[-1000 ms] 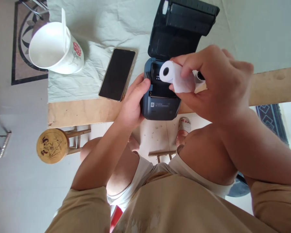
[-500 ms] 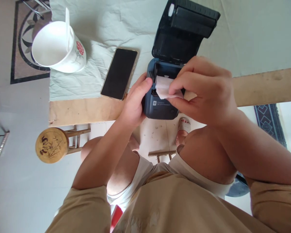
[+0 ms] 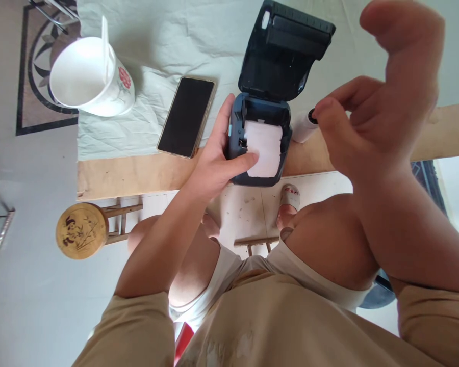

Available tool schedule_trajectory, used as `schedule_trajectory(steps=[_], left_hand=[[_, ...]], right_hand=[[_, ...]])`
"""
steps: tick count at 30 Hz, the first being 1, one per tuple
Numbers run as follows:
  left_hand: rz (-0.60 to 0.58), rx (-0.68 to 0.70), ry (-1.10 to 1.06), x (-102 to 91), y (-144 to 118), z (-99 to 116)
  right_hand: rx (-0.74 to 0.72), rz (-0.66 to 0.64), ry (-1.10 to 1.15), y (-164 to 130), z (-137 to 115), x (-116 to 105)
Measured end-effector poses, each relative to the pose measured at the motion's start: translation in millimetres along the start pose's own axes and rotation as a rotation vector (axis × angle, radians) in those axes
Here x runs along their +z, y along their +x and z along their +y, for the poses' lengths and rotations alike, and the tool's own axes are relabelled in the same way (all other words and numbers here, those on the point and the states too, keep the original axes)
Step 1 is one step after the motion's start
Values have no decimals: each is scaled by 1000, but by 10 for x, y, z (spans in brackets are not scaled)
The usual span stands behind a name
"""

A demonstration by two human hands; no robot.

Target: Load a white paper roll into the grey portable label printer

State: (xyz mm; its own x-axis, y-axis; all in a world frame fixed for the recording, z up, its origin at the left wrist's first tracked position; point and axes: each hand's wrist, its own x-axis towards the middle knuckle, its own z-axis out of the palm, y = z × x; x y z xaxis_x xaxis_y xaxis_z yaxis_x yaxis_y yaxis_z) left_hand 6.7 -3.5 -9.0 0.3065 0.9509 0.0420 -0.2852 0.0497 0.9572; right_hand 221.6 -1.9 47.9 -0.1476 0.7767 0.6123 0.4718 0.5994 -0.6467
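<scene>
Thumb on paper (image 3: 270, 140), the left hand (image 3: 213, 165) clasps the open printer (image 3: 234, 140); the right hand (image 3: 382, 109) is raised, fingers parted, beside a white roll (image 3: 303, 127). The desk (image 3: 137, 176) edge passes beneath the left wrist; cloth (image 3: 346, 56) spreads between lid (image 3: 277, 61) and right hand.

Likely a home — wooden stool (image 3: 81, 230), cloth-covered table (image 3: 137, 174), slipper (image 3: 291, 195) on tiled floor (image 3: 30, 290).

With its lid (image 3: 277, 61) raised, the printer (image 3: 236, 135) is held at its side by the left hand (image 3: 214, 165), thumb on the white paper (image 3: 268, 148), while the right hand (image 3: 382, 122), fingers apart, is positioned near a white cylinder (image 3: 302, 128).
</scene>
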Motion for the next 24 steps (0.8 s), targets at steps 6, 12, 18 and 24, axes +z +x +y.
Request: schedule_trajectory(steps=[6, 12, 18, 24], left_hand=[[31, -44, -8, 45, -39, 83], [43, -77, -57, 104, -62, 165], [68, -27, -157, 180, -74, 204], [124, -39, -120, 254, -101, 226]], right_hand=[[67, 15, 176, -1, -36, 12], [19, -94, 157, 5, -27, 15], [136, -296, 73, -17, -42, 56], [108, -345, 50, -48, -94, 117]])
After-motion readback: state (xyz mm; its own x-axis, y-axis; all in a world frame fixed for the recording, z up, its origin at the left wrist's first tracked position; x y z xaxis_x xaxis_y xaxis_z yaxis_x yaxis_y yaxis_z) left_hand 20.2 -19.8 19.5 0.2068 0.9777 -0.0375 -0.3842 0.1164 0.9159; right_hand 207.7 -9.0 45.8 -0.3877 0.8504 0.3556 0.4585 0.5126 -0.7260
